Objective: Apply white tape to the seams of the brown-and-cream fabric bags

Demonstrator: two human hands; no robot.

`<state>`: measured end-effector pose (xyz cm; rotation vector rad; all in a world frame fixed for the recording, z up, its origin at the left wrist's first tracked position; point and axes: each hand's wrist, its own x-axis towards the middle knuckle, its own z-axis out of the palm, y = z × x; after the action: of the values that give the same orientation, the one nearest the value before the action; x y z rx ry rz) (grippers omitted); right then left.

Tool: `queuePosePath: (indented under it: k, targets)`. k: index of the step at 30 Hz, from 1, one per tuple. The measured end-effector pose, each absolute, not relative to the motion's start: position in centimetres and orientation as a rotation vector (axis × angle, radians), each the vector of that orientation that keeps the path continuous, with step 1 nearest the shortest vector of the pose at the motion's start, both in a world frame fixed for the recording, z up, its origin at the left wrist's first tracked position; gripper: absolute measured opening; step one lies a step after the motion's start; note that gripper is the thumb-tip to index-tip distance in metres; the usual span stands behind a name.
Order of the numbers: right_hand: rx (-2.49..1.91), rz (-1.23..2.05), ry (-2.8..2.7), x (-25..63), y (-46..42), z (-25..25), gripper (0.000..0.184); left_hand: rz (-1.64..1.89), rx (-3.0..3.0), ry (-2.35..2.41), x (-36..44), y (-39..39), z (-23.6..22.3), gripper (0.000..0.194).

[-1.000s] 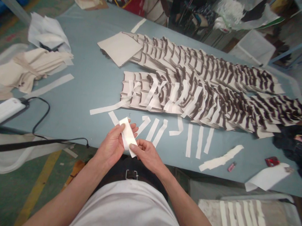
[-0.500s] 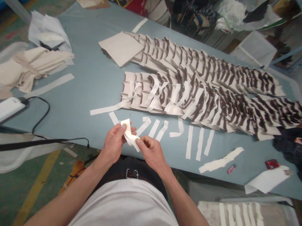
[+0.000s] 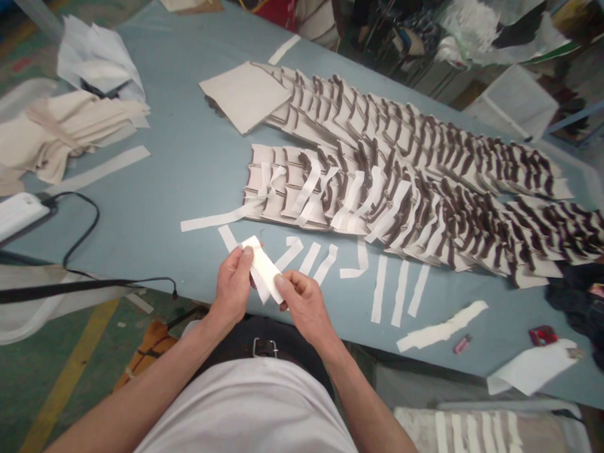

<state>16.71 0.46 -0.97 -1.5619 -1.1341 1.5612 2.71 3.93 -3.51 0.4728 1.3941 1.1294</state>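
Observation:
Close to my body, over the table's near edge, I hold a short cream strip [image 3: 265, 270] between both hands. My left hand [image 3: 233, 280] pinches its upper left end with the thumb on top. At the lower right end, my right hand [image 3: 303, 301] pinches it between thumb and fingers. A paler flap hangs under the strip; I cannot tell whether it is part of the same piece. Just beyond my hands lie several loose white strips [image 3: 308, 259]. Behind them, a long row of overlapping beige pieces with dark edges [image 3: 317, 207] has more white strips draped across it.
A second overlapping row [image 3: 367, 116] lies farther back on the blue-grey table [image 3: 177, 114]. Bundled beige cloth [image 3: 60, 132], a white power adapter [image 3: 12, 220] and a black cable are at left. A cream strip [image 3: 442, 326] and a small pink object [image 3: 462, 344] lie at right.
The strip was twisted and folded between my hands; now it is stretched out flat and straight. Both hands stay in nearly the same place, still pinching it.

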Motion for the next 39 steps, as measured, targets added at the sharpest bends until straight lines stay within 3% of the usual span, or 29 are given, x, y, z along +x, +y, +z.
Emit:
queuePosePath:
  k: [8,18,23,31,39]
  targets:
    - [-1.561,1.516,-1.14,16.2,0.7,-0.4,0.036,1.157,0.498,1.45,3.1,4.5,-4.0,0.052]
    - [-1.334,1.626,-0.77,17.5,1.9,0.8,0.059,0.925,0.685,1.331,1.3,3.5,-3.1,0.068]
    - [-1.219,1.564,-0.567,20.2,3.9,3.6,0.058,0.721,0.882,1.248,-0.2,2.4,-1.0,0.054]
    - [-0.86,1.205,-0.095,25.3,8.8,6.1,0.014,0.566,1.172,1.136,-0.3,1.0,0.7,0.039]
    - [-0.801,0.727,-0.017,31.7,11.2,9.7,0.026,0.471,1.169,1.211,-1.3,0.0,-0.7,0.047]
